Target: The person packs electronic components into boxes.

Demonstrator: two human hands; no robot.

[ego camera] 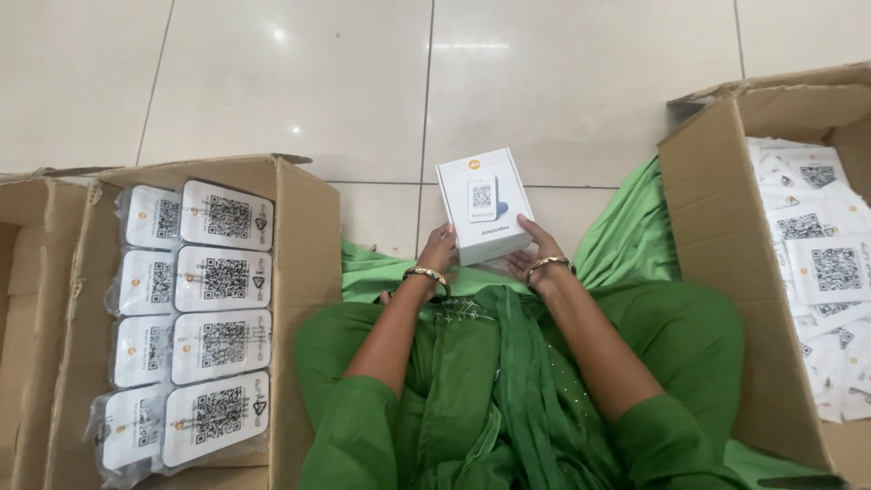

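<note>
Single head view, looking steeply down, close over lap and floor (272,91), cardboard boxes either side.

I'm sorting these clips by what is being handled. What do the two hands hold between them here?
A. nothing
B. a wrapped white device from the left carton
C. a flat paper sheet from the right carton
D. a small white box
D: the left hand and right hand grip a small white box from either side, above the green-clad lap and between the two cartons.
</note>
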